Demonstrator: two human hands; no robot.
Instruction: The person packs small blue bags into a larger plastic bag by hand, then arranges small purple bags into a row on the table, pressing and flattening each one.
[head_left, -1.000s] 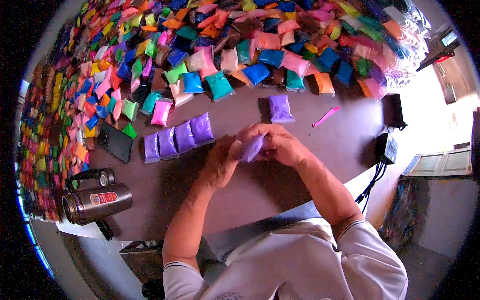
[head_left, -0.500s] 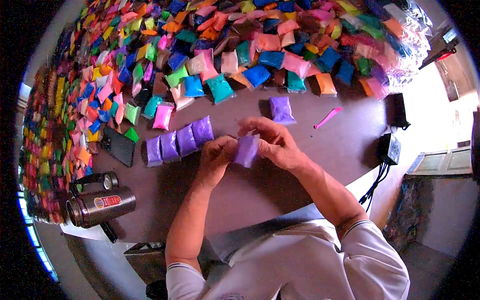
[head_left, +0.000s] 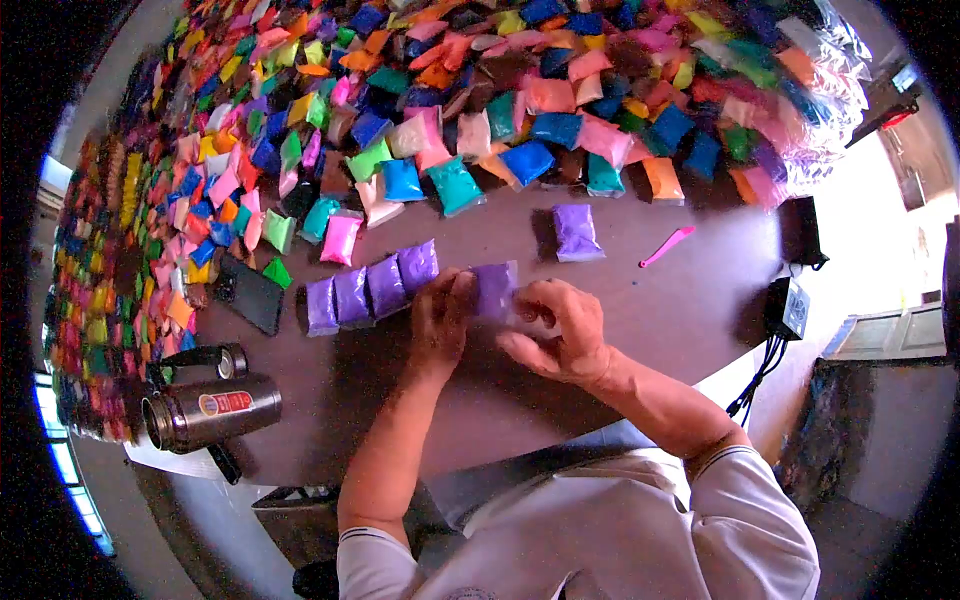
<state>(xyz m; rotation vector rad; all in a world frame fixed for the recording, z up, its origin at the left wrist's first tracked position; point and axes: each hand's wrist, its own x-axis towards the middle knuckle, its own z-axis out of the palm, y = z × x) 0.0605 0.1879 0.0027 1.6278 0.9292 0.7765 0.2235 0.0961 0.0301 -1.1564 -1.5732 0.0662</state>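
Observation:
My left hand [head_left: 440,318] pinches a small clear packet of purple stuff [head_left: 494,290] by its left edge, over the table [head_left: 470,400]. Just right of that packet, my right hand [head_left: 562,335] is open, thumb and bent fingers apart with nothing between them. A row of several similar purple packets [head_left: 385,284] lies left of my left hand, its nearest one right beside my fingers. Beyond my right hand, one more purple packet [head_left: 576,232] lies by itself.
Colourful packets [head_left: 460,130] are heaped along the far and left sides. A pink stick [head_left: 667,246] lies at right, near a black box with cables [head_left: 788,308]. At left are a dark flat device [head_left: 250,292] and a steel flask [head_left: 215,412].
My right hand has let go of the purple packet and drawn back toward me, its fingers apart. The packet stays in my left hand. The whole view has shifted slightly.

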